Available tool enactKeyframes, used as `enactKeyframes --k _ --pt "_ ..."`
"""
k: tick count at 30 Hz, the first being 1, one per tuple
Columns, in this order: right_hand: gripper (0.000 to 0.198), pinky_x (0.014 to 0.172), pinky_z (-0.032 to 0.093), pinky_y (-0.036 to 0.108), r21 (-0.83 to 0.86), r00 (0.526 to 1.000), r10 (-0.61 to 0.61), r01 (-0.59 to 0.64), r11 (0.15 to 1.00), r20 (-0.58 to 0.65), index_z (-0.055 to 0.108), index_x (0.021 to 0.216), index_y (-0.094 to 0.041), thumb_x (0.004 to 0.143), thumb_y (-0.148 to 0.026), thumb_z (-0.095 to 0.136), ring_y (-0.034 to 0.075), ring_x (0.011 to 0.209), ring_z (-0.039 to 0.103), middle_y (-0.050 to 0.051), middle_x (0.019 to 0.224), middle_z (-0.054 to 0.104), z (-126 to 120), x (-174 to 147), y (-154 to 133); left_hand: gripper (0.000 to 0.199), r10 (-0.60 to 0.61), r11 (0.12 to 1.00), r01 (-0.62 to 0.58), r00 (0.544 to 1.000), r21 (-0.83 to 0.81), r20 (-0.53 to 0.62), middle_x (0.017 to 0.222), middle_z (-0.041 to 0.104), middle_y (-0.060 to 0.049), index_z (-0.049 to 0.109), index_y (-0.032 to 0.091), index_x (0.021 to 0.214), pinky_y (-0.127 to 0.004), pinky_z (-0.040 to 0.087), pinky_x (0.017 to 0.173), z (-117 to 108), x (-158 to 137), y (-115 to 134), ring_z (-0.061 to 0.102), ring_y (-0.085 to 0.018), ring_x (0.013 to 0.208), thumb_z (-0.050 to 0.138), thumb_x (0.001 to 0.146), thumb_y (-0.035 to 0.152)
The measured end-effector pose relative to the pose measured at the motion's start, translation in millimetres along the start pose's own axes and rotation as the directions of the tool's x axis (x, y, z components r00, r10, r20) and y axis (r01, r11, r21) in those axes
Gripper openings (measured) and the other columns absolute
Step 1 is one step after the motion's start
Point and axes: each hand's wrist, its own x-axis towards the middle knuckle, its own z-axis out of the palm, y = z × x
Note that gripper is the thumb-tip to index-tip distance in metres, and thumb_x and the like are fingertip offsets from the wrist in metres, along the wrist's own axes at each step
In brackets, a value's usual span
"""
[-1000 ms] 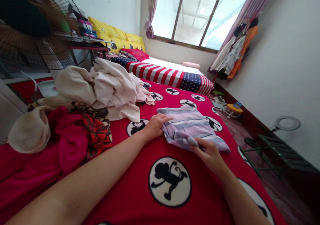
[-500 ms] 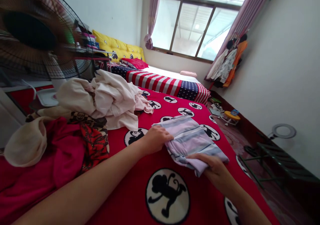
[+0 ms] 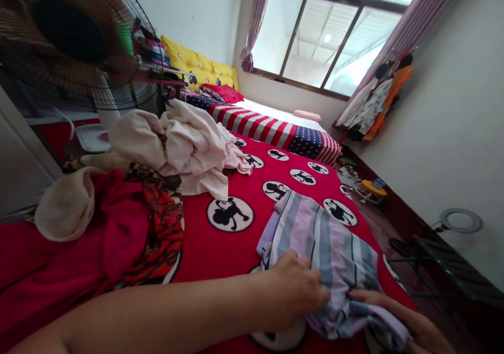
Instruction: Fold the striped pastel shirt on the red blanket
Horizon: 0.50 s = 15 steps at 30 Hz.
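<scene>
A striped garment (image 3: 315, 233) in lilac, grey, white and navy lies partly folded on the red bedspread (image 3: 205, 254) with monkey circles. Across its near left part reaches my left hand (image 3: 293, 291), fingers curled down into the fabric; the fingertips are partly hidden. My right hand (image 3: 409, 317) grips the near right corner, thumb on top, with a bunched fold beside it. The cloth's near edge is rumpled, while its far part lies fairly flat.
Cream cloth (image 3: 192, 144) and a magenta garment (image 3: 118, 222) are heaped on the left. Behind them a fan (image 3: 71, 28) stands close by. A second bed (image 3: 255, 125) is under the window. A dark green folding chair (image 3: 452, 264) and yellow stool (image 3: 374, 187) stand on the right.
The striped garment has been turned and spread wider, its stripes now running toward me. Both hands have moved nearer and to the right. The camera view has shifted slightly.
</scene>
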Motion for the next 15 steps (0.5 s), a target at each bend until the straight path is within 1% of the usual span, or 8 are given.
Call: enactKeyframes --k 2,3,5,7,9,11,13,15 --pt "0.035 0.092 0.051 0.039 -0.039 0.999 -0.031 0.029 0.999 -0.044 0.074 0.106 -0.031 0.076 -0.039 0.059 0.032 0.107 0.064 0.01 0.113 0.07 5.1 -0.5 -8.5 0.052 -0.088 0.996 0.087 0.995 0.02 0.054 0.092 0.059 -0.013 0.057 0.015 0.099 -0.039 0.043 0.062 -10.2 -3.2 -8.8 0.056 -0.027 0.079 0.077 0.053 0.028" --pt "0.032 0.089 0.053 0.038 -0.066 0.998 -0.051 0.048 0.997 -0.045 0.075 0.102 -0.031 0.074 -0.037 0.062 0.032 0.105 0.065 0.01 0.112 0.07 6.9 0.2 -14.7 0.056 -0.123 0.992 0.121 0.989 0.026 0.087 0.095 0.058 -0.014 0.057 0.014 0.103 -0.039 0.044 0.064 -16.5 -4.7 -14.6 0.056 -0.028 0.082 0.077 0.052 0.028" --pt "0.027 0.084 0.056 0.035 -0.132 0.995 -0.099 0.094 0.987 -0.031 0.077 0.095 -0.031 0.07 -0.034 0.067 0.032 0.102 0.067 0.011 0.11 0.071 9.0 2.1 -27.7 0.053 -0.17 0.985 0.169 0.969 0.024 0.18 0.101 0.059 -0.014 0.058 0.016 0.106 -0.037 0.043 0.065 -30.8 -7.8 -30.3 0.057 -0.028 0.087 0.076 0.056 0.025" --pt "0.025 0.081 0.057 0.034 -0.191 0.99 -0.14 0.136 0.972 -0.009 0.078 0.093 -0.031 0.07 -0.033 0.068 0.031 0.1 0.068 0.011 0.11 0.071 10.0 3.1 -37.6 0.051 -0.218 0.974 0.226 0.925 0.009 0.311 0.106 0.059 -0.012 0.06 0.019 0.107 -0.033 0.043 0.064 -45.0 -11.7 -51.6 0.058 -0.027 0.091 0.076 0.058 0.023" --pt "0.024 0.08 0.058 0.033 -0.219 0.985 -0.171 0.165 0.962 -0.011 0.077 0.093 -0.031 0.072 -0.034 0.067 0.03 0.098 0.069 0.011 0.11 0.071 11.8 2.5 -42.1 0.062 -0.258 0.953 0.3 0.872 -0.037 0.416 0.105 0.06 -0.008 0.061 0.022 0.109 -0.029 0.043 0.062 -54.8 -16.8 -74.9 0.059 -0.025 0.089 0.082 0.052 0.028" --pt "0.027 0.081 0.057 0.033 -0.243 0.982 -0.187 0.172 0.955 -0.039 0.077 0.097 -0.03 0.072 -0.035 0.067 0.029 0.099 0.068 0.011 0.111 0.07 15.2 0.7 -41.5 0.067 -0.268 0.933 0.345 0.855 -0.102 0.444 0.102 0.06 -0.004 0.06 0.025 0.113 -0.027 0.043 0.063 -57.7 -22.4 -94.3 0.06 -0.023 0.087 0.083 0.05 0.028" --pt "0.032 0.083 0.057 0.035 -0.285 0.977 -0.199 0.171 0.943 -0.074 0.075 0.102 -0.03 0.071 -0.036 0.068 0.03 0.102 0.067 0.011 0.116 0.068 20.1 -1.5 -37.8 0.072 -0.251 0.921 0.35 0.867 -0.168 0.431 0.101 0.059 -0.003 0.058 0.026 0.118 -0.027 0.045 0.065 -54.9 -26.6 -105.5 0.06 -0.023 0.087 0.082 0.051 0.026" --pt "0.035 0.086 0.055 0.037 -0.318 0.975 -0.207 0.172 0.932 -0.082 0.074 0.106 -0.031 0.072 -0.036 0.068 0.03 0.105 0.066 0.011 0.121 0.066 24.8 -3.8 -32.3 0.077 -0.222 0.92 0.326 0.892 -0.22 0.393 0.102 0.057 -0.004 0.056 0.027 0.124 -0.028 0.046 0.066 -49.0 -28.2 -108.5 0.06 -0.024 0.087 0.08 0.051 0.022"
